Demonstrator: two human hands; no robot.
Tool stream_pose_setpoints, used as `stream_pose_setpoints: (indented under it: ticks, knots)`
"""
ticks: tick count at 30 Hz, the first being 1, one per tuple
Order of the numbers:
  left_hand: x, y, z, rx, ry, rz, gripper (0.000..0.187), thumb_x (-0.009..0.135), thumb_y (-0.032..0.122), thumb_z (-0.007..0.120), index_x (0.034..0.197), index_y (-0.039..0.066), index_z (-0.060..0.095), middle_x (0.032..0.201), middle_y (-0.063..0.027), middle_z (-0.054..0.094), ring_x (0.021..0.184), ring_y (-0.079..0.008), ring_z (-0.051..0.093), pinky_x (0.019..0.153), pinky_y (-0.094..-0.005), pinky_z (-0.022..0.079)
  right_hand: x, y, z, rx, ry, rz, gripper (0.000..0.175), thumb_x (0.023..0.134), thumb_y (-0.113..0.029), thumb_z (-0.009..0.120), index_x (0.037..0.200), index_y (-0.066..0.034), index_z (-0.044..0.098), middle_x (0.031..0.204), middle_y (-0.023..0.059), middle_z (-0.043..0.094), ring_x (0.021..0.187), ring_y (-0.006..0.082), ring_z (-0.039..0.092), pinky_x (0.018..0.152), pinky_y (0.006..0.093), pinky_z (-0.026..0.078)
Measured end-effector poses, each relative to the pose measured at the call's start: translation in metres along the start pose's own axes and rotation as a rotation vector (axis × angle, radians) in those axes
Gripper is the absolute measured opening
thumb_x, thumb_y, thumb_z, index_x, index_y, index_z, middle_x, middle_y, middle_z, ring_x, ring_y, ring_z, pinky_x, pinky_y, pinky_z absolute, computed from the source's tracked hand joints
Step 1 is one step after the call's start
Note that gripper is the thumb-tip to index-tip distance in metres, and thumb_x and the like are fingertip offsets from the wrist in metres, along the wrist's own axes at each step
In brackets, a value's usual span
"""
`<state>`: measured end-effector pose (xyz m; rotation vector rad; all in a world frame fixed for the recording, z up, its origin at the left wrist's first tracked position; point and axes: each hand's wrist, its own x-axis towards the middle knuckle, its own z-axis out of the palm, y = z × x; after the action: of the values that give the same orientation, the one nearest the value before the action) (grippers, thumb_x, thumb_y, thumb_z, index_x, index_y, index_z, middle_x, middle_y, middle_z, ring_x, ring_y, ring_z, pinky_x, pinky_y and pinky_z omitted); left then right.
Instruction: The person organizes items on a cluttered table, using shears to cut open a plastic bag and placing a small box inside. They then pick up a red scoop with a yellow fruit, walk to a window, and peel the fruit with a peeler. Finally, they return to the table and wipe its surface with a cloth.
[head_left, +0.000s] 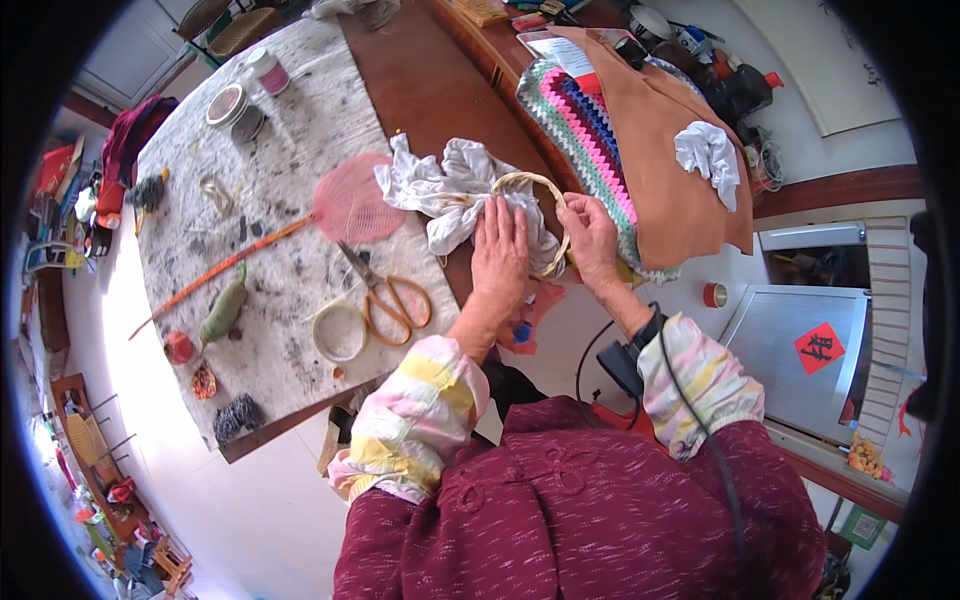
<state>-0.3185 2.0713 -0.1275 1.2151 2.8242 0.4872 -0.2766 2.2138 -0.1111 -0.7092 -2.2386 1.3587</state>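
Observation:
A bunched white cloth (466, 180) lies at the table's right edge. My left hand (501, 251) rests flat on it, fingers extended and palm down. With its thumb and fingers, my right hand (590, 234) pinches a pale braided cord (531, 178) that curves over the cloth in a loop. Part of the cord and cloth is hidden behind my hands. Left of my left hand are large scissors (394, 300) with orange-brown handles, blades partly apart. A pink fly swatter (358, 199) touches or lies close to the cloth's left side.
On the stained table cover (292, 135) are a round container (339, 331), a green gourd-like thing (223, 309), two jars (234, 112) and dark yarn bundles (238, 420). A crocheted blanket (576, 127) and brown fabric (660, 180) lie at the right. A black cable (694, 412) hangs by my right arm.

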Motion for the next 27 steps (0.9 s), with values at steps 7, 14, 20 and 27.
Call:
stream_pose_setpoints:
  ticks: [7,14,20,27]
  knots:
    - [0.028,0.002,0.024,-0.085,0.042,0.032,0.097,0.056,0.047,0.076,0.136,0.009,0.035,0.143,-0.0260,0.019,0.134,-0.0430,0.015,0.103,-0.0599,0.019,0.010,-0.027,0.001,0.005,0.010,-0.191,0.010,0.079,-0.006,0.063,0.084,-0.0021,0.055,0.095,0.0086,0.057,0.063,0.0140,0.058,0.056,0.0255,0.049]
    - [0.041,-0.040,-0.016,-0.338,-0.220,0.171,0.086,0.060,0.037,0.077,0.134,0.013,0.039,0.140,-0.0226,0.031,0.131,-0.0414,0.025,0.102,-0.0509,0.028,0.042,-0.028,0.025,0.020,0.056,-0.251,0.010,0.080,-0.005,0.061,0.087,-0.0032,0.054,0.087,0.0090,0.056,0.061,0.0201,0.056,0.056,0.0310,0.047]
    - [0.044,-0.084,-0.039,-0.432,-0.211,-0.009,0.030,0.066,0.002,0.062,0.096,0.004,0.056,0.101,-0.0126,0.059,0.097,-0.0320,0.057,0.082,-0.0379,0.046,0.034,-0.038,0.018,0.177,0.011,0.011,0.008,0.088,-0.010,0.058,0.087,-0.0027,0.055,0.073,-0.0013,0.058,0.062,0.0040,0.050,0.056,0.0210,0.043]
    - [0.035,-0.066,-0.034,-0.226,0.052,0.030,0.040,0.072,0.005,0.057,0.112,0.005,0.054,0.125,-0.0158,0.048,0.107,-0.0336,0.053,0.080,-0.0397,0.048,0.028,-0.046,0.041,0.152,-0.108,-0.069,0.010,0.091,-0.012,0.053,0.092,-0.0025,0.049,0.073,0.0059,0.061,0.071,0.0122,0.064,0.061,0.0256,0.049]
